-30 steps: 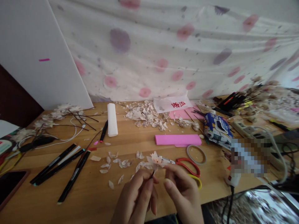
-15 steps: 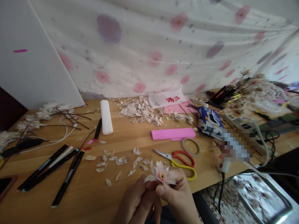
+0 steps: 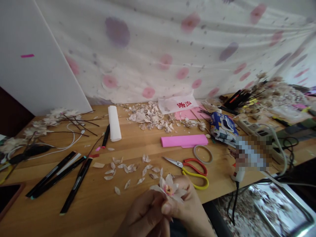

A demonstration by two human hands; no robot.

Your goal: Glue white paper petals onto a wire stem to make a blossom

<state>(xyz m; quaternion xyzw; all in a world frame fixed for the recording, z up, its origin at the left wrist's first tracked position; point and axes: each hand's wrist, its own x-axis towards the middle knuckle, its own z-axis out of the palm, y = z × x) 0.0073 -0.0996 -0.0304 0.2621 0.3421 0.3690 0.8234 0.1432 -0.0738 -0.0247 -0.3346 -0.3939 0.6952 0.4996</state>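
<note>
**We hold a pale petalled flower [image 3: 169, 190] just over the front edge of the bench [image 3: 98, 200], both grips closed on it.**
Its pink-orange centre faces up toward us. Our left grip [image 3: 142, 214] curls beneath the base, while our right grip [image 3: 186, 205] presses in from the side, thumb forward. The bloom looks feather-light and easily creased, so the base is the place to hold it, never the thin petals. Just beyond lie loose petals [image 3: 125, 172] and red-and-yellow-handled scissors [image 3: 195, 171] — farther off, a roll of tape [image 3: 202, 154] and a pink foam block [image 3: 184, 141].
</note>
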